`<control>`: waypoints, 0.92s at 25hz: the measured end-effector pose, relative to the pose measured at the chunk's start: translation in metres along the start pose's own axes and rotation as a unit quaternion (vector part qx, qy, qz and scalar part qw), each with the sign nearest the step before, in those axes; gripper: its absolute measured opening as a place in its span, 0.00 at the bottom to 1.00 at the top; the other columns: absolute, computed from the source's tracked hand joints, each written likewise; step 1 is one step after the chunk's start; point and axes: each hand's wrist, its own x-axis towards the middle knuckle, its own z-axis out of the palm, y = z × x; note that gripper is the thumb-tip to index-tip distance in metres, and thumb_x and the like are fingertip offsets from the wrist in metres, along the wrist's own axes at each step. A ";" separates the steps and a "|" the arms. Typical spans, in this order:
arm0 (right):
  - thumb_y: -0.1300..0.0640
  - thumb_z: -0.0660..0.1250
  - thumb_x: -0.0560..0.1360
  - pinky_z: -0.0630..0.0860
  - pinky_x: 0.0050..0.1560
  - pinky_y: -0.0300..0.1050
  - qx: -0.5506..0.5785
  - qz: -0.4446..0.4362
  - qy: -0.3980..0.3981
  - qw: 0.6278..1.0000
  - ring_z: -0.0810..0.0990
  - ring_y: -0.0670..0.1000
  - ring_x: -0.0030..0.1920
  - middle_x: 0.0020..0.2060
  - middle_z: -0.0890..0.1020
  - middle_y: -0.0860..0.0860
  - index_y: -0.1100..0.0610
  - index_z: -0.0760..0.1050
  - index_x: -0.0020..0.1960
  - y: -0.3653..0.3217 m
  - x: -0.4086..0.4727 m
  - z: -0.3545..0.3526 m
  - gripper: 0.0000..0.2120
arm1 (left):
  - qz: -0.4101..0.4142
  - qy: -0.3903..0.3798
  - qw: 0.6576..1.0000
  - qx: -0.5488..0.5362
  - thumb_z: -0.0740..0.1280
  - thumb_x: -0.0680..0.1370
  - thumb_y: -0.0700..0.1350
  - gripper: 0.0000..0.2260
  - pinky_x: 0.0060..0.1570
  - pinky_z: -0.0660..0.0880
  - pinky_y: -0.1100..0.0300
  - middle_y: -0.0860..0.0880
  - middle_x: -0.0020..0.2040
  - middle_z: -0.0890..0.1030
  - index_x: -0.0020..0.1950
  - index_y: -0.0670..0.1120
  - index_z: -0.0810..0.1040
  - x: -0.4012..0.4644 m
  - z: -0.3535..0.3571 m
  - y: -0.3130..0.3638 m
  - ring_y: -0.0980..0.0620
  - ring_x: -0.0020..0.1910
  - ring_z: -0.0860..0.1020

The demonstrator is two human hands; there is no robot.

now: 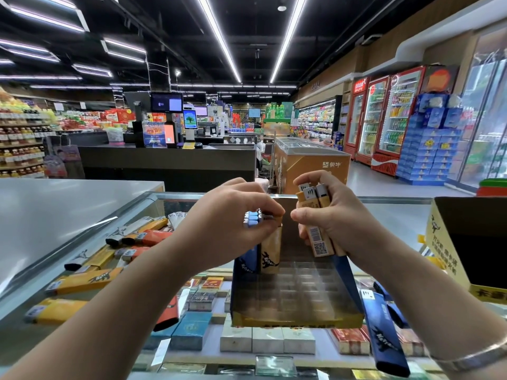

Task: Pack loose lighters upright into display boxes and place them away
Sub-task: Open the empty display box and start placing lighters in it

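Note:
An open display box (297,322) with a clear slotted insert stands on the glass counter in front of me. Two blue lighters (247,263) stand upright in its far left corner. My left hand (230,226) pinches the top of a tan lighter (271,253) that stands upright beside them. My right hand (334,215) grips a bundle of tan lighters (318,218) above the box's right side. Several loose orange, yellow and white lighters (90,279) lie on the counter to the left. Loose blue lighters (384,330) lie to the right of the box.
A second, empty yellow display box (444,242) stands at the right edge of the counter. Under the glass top (389,212) lie cigarette packs. A grey counter surface (55,204) stretches to the left. Beyond are checkout desks, a chest freezer and drink fridges.

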 end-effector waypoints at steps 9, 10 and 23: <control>0.69 0.70 0.69 0.76 0.30 0.38 -0.004 0.004 -0.007 1.000 0.79 0.49 0.29 0.40 0.75 0.57 0.50 0.70 0.53 -0.001 -0.001 0.001 0.19 | 0.063 0.002 0.990 0.128 0.75 0.68 0.43 0.08 0.33 0.72 0.61 0.56 0.39 0.79 0.47 0.48 0.83 0.001 -0.005 0.002 0.54 0.41 0.74; 0.69 0.70 0.69 0.76 0.30 0.38 -0.003 0.005 -0.007 1.000 0.79 0.48 0.29 0.40 0.75 0.57 0.50 0.70 0.53 -0.001 -0.001 0.001 0.19 | 0.076 0.002 0.986 0.147 0.74 0.68 0.43 0.07 0.33 0.73 0.61 0.54 0.39 0.80 0.46 0.48 0.83 0.001 -0.005 0.003 0.52 0.40 0.75; 0.69 0.69 0.70 0.76 0.30 0.38 -0.008 0.009 -0.019 1.000 0.79 0.47 0.28 0.41 0.75 0.58 0.51 0.70 0.53 -0.004 -0.004 0.001 0.19 | 0.068 -0.052 0.983 0.163 0.74 0.69 0.46 0.06 0.32 0.73 0.60 0.55 0.41 0.75 0.44 0.50 0.81 0.000 -0.003 0.004 0.54 0.44 0.73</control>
